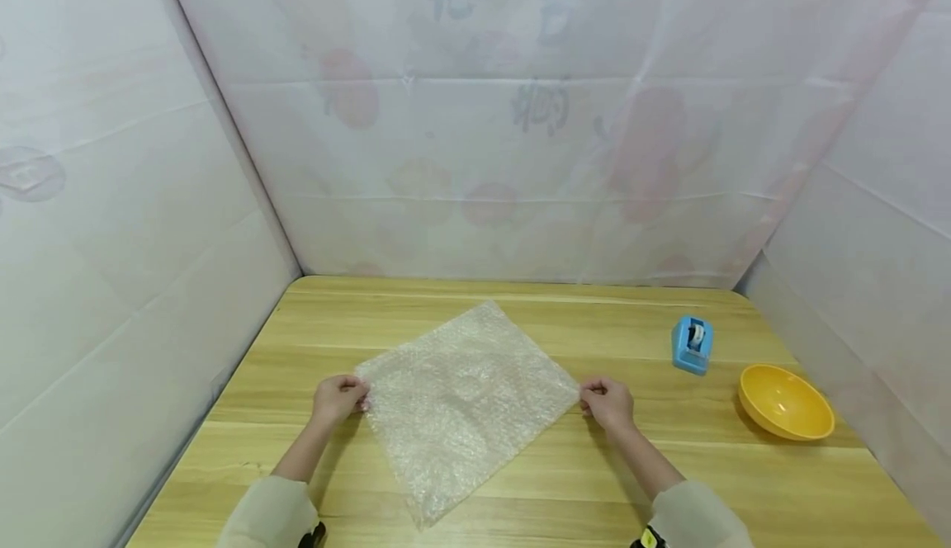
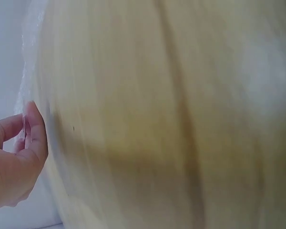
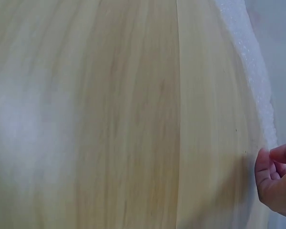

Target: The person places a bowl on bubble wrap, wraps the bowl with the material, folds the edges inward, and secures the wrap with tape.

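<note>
A clear sheet of bubble wrap (image 1: 468,403) is spread diagonally over the middle of the wooden table, one corner pointing to the back and one to the front. My left hand (image 1: 338,399) pinches its left corner between thumb and fingers. At the opposite corner my right hand (image 1: 607,403) pinches the sheet the same way. In the left wrist view the thumb and fingertips of the left hand (image 2: 21,152) meet on the film's edge. The right wrist view has the right hand (image 3: 276,179) at the end of the bubble wrap strip (image 3: 252,67).
A blue tape dispenser (image 1: 693,346) with a small roll stands at the back right of the table (image 1: 297,342). Nearer the right edge is a yellow bowl (image 1: 786,403). Pale printed cloth walls (image 1: 475,135) enclose the table at the back and both sides.
</note>
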`<state>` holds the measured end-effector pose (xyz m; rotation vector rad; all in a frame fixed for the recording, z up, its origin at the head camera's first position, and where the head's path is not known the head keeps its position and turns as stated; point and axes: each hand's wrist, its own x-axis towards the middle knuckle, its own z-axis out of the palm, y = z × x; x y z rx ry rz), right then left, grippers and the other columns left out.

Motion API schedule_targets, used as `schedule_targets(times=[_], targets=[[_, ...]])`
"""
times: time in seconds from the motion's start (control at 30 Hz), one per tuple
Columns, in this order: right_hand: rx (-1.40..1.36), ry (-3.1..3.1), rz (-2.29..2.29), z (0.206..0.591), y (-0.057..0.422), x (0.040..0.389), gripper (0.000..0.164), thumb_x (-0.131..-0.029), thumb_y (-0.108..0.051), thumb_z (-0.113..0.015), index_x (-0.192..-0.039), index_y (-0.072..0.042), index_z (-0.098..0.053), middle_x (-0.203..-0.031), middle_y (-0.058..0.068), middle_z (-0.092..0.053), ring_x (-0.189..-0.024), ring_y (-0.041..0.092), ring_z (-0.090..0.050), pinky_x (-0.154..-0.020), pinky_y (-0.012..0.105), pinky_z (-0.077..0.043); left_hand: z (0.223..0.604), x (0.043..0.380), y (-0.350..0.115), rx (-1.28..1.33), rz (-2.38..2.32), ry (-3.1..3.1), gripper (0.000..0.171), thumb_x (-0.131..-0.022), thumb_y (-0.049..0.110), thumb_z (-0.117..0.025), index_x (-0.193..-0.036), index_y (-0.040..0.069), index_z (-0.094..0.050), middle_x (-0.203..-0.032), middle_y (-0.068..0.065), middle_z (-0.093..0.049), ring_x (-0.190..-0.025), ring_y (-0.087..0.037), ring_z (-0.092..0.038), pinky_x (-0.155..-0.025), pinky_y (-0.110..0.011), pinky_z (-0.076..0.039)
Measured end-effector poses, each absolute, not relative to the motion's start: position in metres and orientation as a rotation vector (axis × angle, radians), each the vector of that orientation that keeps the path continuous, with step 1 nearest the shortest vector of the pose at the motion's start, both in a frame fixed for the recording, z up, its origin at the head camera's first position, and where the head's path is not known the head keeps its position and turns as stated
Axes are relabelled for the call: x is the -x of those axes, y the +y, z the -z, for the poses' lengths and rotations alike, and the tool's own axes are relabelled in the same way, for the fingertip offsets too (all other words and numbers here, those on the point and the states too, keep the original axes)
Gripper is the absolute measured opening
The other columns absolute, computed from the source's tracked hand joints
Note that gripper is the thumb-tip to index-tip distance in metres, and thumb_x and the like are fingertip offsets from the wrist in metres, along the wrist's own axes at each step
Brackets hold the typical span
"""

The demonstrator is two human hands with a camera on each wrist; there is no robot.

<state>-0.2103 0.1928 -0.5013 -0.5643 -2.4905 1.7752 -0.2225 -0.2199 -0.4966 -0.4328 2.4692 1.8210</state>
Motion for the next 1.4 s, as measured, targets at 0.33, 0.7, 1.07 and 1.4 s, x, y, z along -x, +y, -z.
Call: schedule_targets(times=[0.33,0.7,1.07,1.4], targets=[[0.528,-2.591,-1.684,0.503,0.197,0.212,0.011,-0.084,0.002,-0.057,-0.089,0.011,-0.059,-0.067,0.007,-0.060,-0.057,0.011,-0.057,-0.051,0.022,-0.051,0.498,0.223,-0.220,0.422,-1.820,2.479,0.016,-0.085,-0.003,-0.058,-0.091,-0.017,-0.058,-0.070,-0.011,-0.062,-0.054,-0.007,-0.057,-0.052,-0.019,-0.051],[0.509,-2.660,-1.651,0.503,0.218,0.205,0.015,-0.087,-0.002,-0.057,-0.092,0.012,-0.059,-0.067,0.006,-0.060,-0.058,0.013,-0.057,-0.052,0.025,-0.052,0.497,0.230,-0.202,0.464,-1.895,2.385,0.016,-0.085,-0.004,-0.057,-0.094,-0.018,-0.059,-0.075,-0.012,-0.062,-0.055,-0.007,-0.057,-0.054,-0.018,-0.052],[0.507,-2.710,-1.573,0.503,0.244,0.199,0.018,-0.086,-0.004,-0.057,-0.094,0.012,-0.059,-0.066,0.004,-0.060,-0.058,0.011,-0.057,-0.052,0.024,-0.052,0.500,0.232,-0.181,0.418,-1.947,2.327,0.013,-0.084,-0.007,-0.056,-0.091,-0.018,-0.058,-0.072,-0.012,-0.063,-0.053,-0.008,-0.057,-0.053,-0.021,-0.054],[0.510,-2.740,-1.498,0.501,0.255,0.199,0.017,-0.086,-0.003,-0.057,-0.092,0.012,-0.060,-0.066,0.005,-0.061,-0.058,0.011,-0.057,-0.051,0.025,-0.051,0.502,0.228,-0.172,0.378,-1.929,2.294,0.010,-0.083,-0.010,-0.056,-0.086,-0.019,-0.058,-0.065,-0.011,-0.062,-0.051,-0.010,-0.059,-0.052,-0.022,-0.054]])
